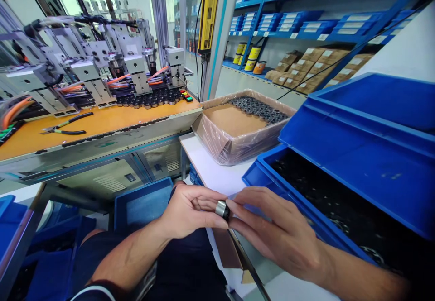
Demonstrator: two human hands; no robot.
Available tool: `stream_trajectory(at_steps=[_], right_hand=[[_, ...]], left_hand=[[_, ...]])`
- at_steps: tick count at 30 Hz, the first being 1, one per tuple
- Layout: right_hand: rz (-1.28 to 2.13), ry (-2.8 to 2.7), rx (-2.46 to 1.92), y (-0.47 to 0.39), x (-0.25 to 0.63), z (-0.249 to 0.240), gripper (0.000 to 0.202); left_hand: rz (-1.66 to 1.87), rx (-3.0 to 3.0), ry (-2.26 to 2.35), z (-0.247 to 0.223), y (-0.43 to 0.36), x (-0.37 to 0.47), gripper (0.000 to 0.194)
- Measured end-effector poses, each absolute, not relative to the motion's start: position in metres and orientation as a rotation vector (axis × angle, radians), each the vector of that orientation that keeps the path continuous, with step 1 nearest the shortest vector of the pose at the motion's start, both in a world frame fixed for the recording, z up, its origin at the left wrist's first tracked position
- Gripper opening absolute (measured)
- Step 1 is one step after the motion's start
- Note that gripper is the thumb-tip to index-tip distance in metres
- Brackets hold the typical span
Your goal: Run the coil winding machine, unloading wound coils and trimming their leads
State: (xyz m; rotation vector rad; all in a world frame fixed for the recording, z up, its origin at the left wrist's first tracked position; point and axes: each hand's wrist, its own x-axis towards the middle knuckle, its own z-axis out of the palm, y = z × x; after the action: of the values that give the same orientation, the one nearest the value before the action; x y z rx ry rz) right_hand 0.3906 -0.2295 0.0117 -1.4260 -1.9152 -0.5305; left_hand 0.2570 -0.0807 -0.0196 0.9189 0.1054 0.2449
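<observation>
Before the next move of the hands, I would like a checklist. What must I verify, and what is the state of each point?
1. Small part held by the left hand: ok, between thumb and fingers.
2. Right hand at the part: ok, fingertips at its black end.
3. Black end fully seated: cannot tell, fingers partly cover it.
4. Lower blue bin fully uncovered: not ok, an upper blue bin overhangs it.
5. Pliers away from the hands: ok, on the orange tabletop.
</observation>
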Motion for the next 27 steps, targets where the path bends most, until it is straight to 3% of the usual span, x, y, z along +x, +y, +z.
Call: stream_trajectory(at_steps=[5, 9, 14, 20, 25, 27], right_hand=[[-0.561, -1.917, -1.447, -0.231, 0.389, 0.005, 0.023], [-0.710, -1.926, -1.503, -0.231, 0.395, 0.002, 0.022], [-0.800, -1.928, -1.478, -0.237, 0.391, 0.013, 0.022], [-0.558, -1.955, -1.685, -0.248, 0.386, 0.023, 0.020], [-0.749, -2.234, -1.634, -0.240, 0.421, 0.041, 0.027], [-0.828, -2.111, -1.652, -0.238, 0.446, 0.058, 0.027]], left_hand=[[0.233, 0.885, 0.090, -0.020, -0.087, 0.258, 0.041], [0.445, 0.858, 0.131, -0.023, -0.106, 0.262, 0.038], [0.680, 1.094, 0.066, -0.024, -0.108, 0.265, 0.047], [0.850, 1.387, -0.189, -0.023, -0.096, 0.267, 0.029], [0.919, 1.447, -0.144, -0.022, -0.088, 0.265, 0.026], [0.931, 1.529, -0.102, -0.021, -0.081, 0.260, 0.025]])
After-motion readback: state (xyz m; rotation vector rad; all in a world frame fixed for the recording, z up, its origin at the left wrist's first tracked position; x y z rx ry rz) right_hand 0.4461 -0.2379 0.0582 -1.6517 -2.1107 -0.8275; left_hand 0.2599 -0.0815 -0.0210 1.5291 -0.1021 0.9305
